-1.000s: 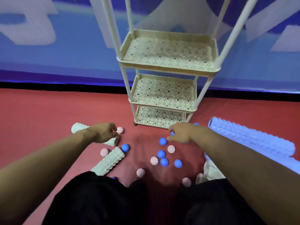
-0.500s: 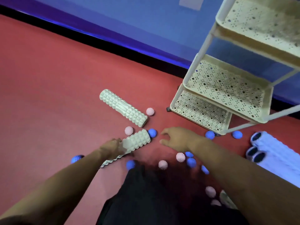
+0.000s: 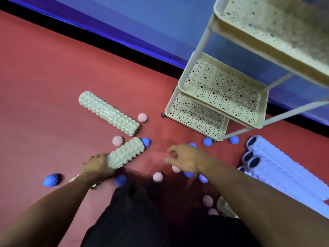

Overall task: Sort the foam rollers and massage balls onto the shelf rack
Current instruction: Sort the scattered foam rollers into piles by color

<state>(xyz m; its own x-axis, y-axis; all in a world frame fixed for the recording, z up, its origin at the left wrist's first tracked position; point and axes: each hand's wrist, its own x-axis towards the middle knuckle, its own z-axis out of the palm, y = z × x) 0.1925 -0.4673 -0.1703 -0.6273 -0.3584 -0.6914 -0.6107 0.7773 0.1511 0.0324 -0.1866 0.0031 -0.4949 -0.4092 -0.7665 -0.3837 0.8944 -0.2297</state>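
Left hand (image 3: 97,167) gripping near end of short pale roller (image 3: 124,153) on floor, right hand (image 3: 183,160) loosely curled, holding nothing, above scattered balls; risk: lifting roller nudges touching blue ball (image 3: 146,142), rolling away from empty shelf rack (image 3: 220,104).

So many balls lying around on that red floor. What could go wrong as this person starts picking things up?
The left hand grips only one end of the pale green roller, so it could tip or slip as it lifts. A blue ball touches its far end and may roll off. Loose balls like the pink one by the knees could get knocked away.
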